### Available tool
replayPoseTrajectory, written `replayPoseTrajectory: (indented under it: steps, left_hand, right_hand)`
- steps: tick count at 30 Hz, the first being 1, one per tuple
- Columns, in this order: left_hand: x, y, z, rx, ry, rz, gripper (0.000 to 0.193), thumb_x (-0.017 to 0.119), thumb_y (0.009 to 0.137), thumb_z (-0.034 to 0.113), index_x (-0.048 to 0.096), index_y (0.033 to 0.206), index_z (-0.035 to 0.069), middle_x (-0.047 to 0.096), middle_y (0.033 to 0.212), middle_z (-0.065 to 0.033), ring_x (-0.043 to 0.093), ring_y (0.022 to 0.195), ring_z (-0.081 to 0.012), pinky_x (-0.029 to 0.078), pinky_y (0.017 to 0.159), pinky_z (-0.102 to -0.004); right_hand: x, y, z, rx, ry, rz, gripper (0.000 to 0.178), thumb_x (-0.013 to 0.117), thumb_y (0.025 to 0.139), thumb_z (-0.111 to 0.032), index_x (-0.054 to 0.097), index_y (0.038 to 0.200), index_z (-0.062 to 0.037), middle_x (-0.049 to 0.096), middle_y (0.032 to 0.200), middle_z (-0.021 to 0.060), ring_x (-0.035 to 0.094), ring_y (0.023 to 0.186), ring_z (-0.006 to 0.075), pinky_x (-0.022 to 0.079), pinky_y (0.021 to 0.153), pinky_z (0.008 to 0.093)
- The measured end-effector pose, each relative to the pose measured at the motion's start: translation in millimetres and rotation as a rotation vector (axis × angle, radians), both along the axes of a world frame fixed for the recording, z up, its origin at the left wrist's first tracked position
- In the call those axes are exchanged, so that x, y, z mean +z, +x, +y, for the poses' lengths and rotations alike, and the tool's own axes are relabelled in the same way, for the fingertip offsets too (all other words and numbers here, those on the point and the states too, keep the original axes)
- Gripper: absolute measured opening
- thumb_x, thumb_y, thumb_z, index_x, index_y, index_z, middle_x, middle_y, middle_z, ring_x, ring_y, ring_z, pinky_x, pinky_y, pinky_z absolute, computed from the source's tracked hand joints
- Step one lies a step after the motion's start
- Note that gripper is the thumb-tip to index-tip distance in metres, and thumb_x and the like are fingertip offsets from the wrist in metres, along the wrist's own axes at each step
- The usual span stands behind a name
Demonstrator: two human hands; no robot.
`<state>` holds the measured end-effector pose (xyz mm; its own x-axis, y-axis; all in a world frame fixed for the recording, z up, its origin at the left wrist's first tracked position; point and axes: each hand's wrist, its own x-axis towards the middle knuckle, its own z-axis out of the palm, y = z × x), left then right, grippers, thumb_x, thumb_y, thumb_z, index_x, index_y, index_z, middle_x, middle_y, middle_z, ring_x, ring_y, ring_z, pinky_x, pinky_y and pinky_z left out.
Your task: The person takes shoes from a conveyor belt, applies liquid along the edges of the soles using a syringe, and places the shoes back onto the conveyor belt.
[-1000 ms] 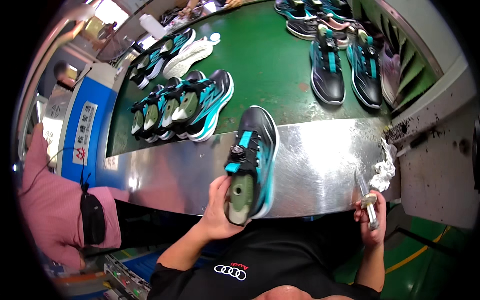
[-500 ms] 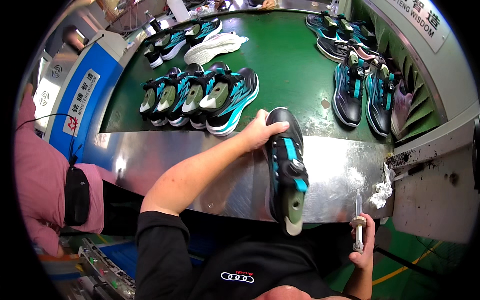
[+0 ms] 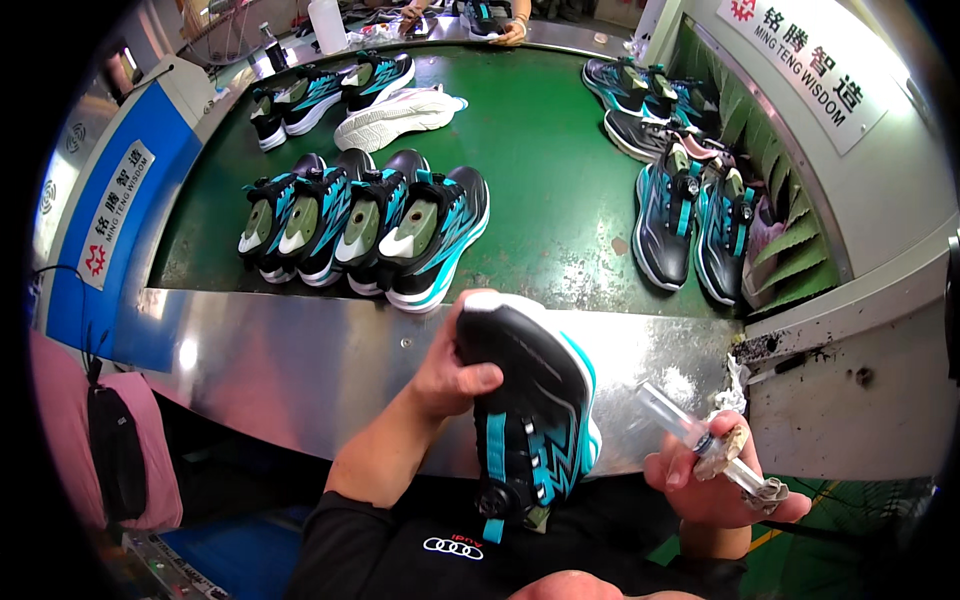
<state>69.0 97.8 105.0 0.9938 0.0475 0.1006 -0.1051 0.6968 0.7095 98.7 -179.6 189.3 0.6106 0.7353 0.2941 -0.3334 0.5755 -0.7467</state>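
Observation:
A black and turquoise sneaker [image 3: 540, 385] is in my left hand [image 3: 442, 372], which grips it by the toe end, thumb on the upper. The toe points away from me, and the shoe is tilted so its white and turquoise sole edge shows on the right. My right hand [image 3: 705, 485] holds a clear syringe [image 3: 672, 412] with off-white wrapping around its barrel end and plunger. The syringe tip points up and left, apart from the shoe. Both hands are over the near edge of the metal strip [image 3: 290, 350].
Matching sneakers [image 3: 440, 240] stand in a row on the green conveyor belt [image 3: 530, 170], with others behind and at right [image 3: 665, 225]. A white sole [image 3: 400, 120] lies behind the row. Crumpled white paper [image 3: 735, 380] sits at right. Another person's hand [image 3: 512, 33] works at the far end.
My left hand has drawn the sneaker nearer and turned it so its sole side shows. My right hand has risen with the syringe toward the shoe. The view has shifted.

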Motion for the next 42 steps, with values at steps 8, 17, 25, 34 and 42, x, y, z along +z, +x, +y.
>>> replayPoseTrajectory:
  steps: [8, 17, 25, 34, 42]
  left_hand:
    - [-6, -7, 3, -0.010, 0.226, -0.244, 0.070, 0.079, 0.064, 0.011, 0.038, 0.121, 0.008, 0.053, 0.109, -0.0184, 0.054, 0.104, -0.0274, 0.044, 0.088, -0.0406]
    - [0, -10, 3, -0.034, 0.272, -0.304, 0.071, 0.079, 0.063, 0.009, 0.039, 0.122, 0.008, 0.054, 0.108, -0.0188, 0.054, 0.103, -0.0274, 0.044, 0.087, -0.0401]
    - [1, -11, 3, -0.017, 0.269, -0.324, 0.071, 0.078, 0.062, 0.008, 0.039, 0.122, 0.008, 0.055, 0.109, -0.0191, 0.054, 0.103, -0.0271, 0.044, 0.087, -0.0400]
    - [-1, -10, 4, 0.030, 0.232, -0.218, 0.072, 0.080, 0.061, 0.011, 0.040, 0.120, 0.007, 0.054, 0.112, -0.0189, 0.055, 0.104, -0.0270, 0.045, 0.090, -0.0399]
    - [0, -10, 9, 0.041, 0.157, -0.106, 0.075, 0.080, 0.061, 0.016, 0.038, 0.121, 0.005, 0.052, 0.111, -0.0103, 0.053, 0.104, -0.0205, 0.044, 0.089, -0.0347]
  right_hand:
    - [24, 1, 41, 0.117, 0.004, 0.005, 0.097, 0.064, 0.062, -0.075, 0.040, 0.126, -0.0054, 0.054, 0.099, 0.0201, 0.050, 0.085, 0.0244, 0.034, 0.068, 0.0335]
    - [23, 1, 48, 0.144, -0.041, 0.024, 0.089, 0.066, 0.065, -0.070, 0.041, 0.125, -0.0085, 0.056, 0.098, 0.0193, 0.050, 0.087, 0.0228, 0.032, 0.063, 0.0329]
    - [23, -1, 49, 0.103, -0.083, 0.013, 0.088, 0.063, 0.067, -0.072, 0.041, 0.124, -0.0076, 0.055, 0.098, 0.0178, 0.049, 0.087, 0.0225, 0.031, 0.064, 0.0335]
    - [9, -3, 48, 0.054, 0.059, 0.037, 0.106, 0.065, 0.059, -0.077, 0.039, 0.125, 0.0020, 0.051, 0.102, 0.0168, 0.049, 0.091, 0.0250, 0.036, 0.077, 0.0324]
    - [-2, -4, 41, 0.037, 0.092, 0.065, 0.107, 0.067, 0.059, -0.075, 0.037, 0.126, 0.0030, 0.049, 0.103, 0.0182, 0.048, 0.095, 0.0251, 0.037, 0.079, 0.0316]
